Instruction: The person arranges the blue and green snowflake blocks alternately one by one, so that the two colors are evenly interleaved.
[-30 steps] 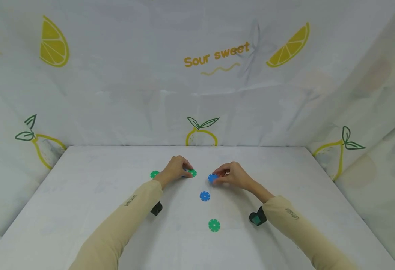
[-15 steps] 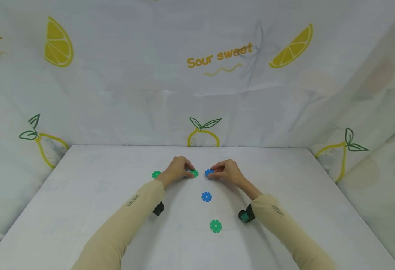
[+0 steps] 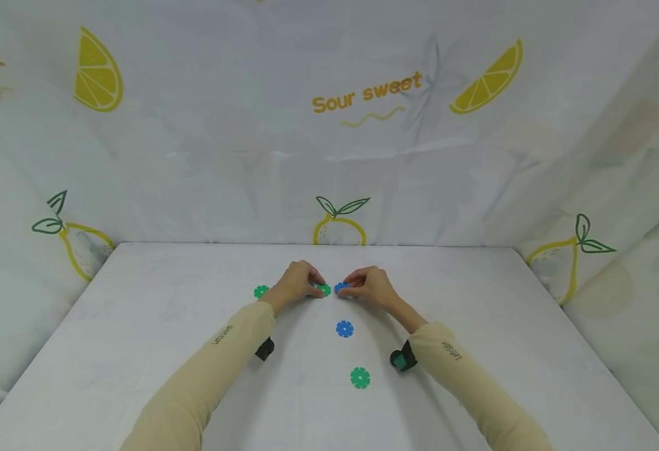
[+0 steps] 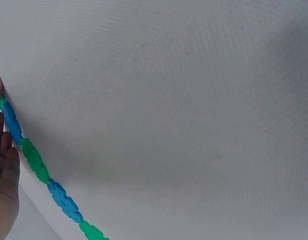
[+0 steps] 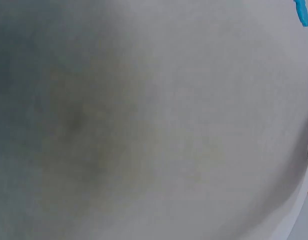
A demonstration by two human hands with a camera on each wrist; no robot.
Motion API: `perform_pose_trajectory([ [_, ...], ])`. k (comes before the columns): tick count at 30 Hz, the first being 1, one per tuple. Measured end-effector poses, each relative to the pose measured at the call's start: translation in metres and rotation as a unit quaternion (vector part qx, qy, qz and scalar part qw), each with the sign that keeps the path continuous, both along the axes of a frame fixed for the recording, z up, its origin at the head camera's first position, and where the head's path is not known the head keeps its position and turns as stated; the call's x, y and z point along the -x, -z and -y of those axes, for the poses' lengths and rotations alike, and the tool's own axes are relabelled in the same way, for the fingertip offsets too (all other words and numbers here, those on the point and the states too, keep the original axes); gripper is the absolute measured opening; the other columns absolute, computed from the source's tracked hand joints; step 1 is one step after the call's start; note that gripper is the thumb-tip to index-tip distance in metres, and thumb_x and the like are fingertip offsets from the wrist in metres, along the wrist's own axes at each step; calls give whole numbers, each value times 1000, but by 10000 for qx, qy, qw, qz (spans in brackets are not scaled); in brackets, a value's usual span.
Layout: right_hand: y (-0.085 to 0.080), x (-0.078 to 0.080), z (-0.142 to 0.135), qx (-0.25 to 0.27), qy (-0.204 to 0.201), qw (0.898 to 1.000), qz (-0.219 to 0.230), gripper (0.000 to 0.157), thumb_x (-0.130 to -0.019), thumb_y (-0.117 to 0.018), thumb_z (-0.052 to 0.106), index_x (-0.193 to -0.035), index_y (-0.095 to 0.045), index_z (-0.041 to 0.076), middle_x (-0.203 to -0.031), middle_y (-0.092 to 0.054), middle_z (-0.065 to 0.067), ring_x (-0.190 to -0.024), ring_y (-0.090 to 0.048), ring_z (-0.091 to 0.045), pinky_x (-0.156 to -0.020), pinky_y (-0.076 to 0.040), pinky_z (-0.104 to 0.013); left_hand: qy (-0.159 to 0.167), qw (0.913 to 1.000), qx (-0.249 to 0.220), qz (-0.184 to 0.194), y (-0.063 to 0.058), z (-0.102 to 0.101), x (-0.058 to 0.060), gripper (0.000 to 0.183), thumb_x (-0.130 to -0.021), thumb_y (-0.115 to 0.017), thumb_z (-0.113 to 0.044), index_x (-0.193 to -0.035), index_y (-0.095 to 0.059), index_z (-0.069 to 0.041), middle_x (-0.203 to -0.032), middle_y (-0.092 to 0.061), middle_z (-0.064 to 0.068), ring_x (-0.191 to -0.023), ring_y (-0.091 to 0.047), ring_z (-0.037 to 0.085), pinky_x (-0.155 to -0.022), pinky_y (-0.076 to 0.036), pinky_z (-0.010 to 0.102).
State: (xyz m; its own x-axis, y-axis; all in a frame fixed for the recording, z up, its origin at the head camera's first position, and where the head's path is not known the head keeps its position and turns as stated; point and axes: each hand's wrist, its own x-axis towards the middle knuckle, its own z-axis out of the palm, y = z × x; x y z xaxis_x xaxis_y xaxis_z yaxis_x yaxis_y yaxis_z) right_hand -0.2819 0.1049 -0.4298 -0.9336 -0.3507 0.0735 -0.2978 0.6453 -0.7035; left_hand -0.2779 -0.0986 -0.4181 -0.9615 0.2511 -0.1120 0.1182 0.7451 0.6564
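Note:
My left hand [image 3: 294,282] pinches a green snowflake disc [image 3: 324,290] at the end of a chain of linked discs. In the left wrist view the chain runs down past the fingers, alternating blue [image 4: 64,200] and green [image 4: 35,160]. Most of it is hidden behind my hand in the head view, where another green disc [image 3: 261,292] shows left of the wrist. My right hand [image 3: 374,288] holds a blue snowflake disc [image 3: 341,288] between thumb and fingers, its rim a small gap to the right of the pinched green one.
On the white-covered table [image 3: 194,357], a blue disc [image 3: 344,329] lies nearer me, with a green disc [image 3: 360,378] closer still. A blue piece [image 5: 301,12] shows in the right wrist view's top corner. A lemon-printed cloth [image 3: 222,156] hangs behind the table.
My right hand has moved left and slightly away from me, bringing its blue disc close to the green one. The left hand keeps its pinch almost still.

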Motion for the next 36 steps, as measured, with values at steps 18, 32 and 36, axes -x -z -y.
perform_pose_trajectory([
  [18,2,3,6,-388,-17,9992,47,27,-75,-83,20,-95,-75,4,-76,-66,0,-67,-51,-12,-61,-43,-22,-64,10000,42,16,-1,-1,1,21,-78,-79,-11,-98,-75,-7,-97,-70,3,-97,-62,19,-90,-48,33],
  [32,-6,6,-3,-328,-93,9979,556,29,-79,-79,11,-105,-70,1,-91,-70,-6,-74,-58,-14,-70,-50,-24,27,10000,-22,64,1,0,2,21,-78,-79,-12,-99,-74,-7,-98,-70,3,-96,-62,19,-91,-48,33],
  [36,-5,5,-1,-224,-42,9980,583,25,-80,-78,10,-102,-71,1,-89,-70,-6,-73,-60,-13,-71,-51,-24,7,10000,-28,66,1,0,2,21,-78,-79,-11,-98,-74,-7,-97,-70,3,-96,-62,18,-91,-48,33],
])
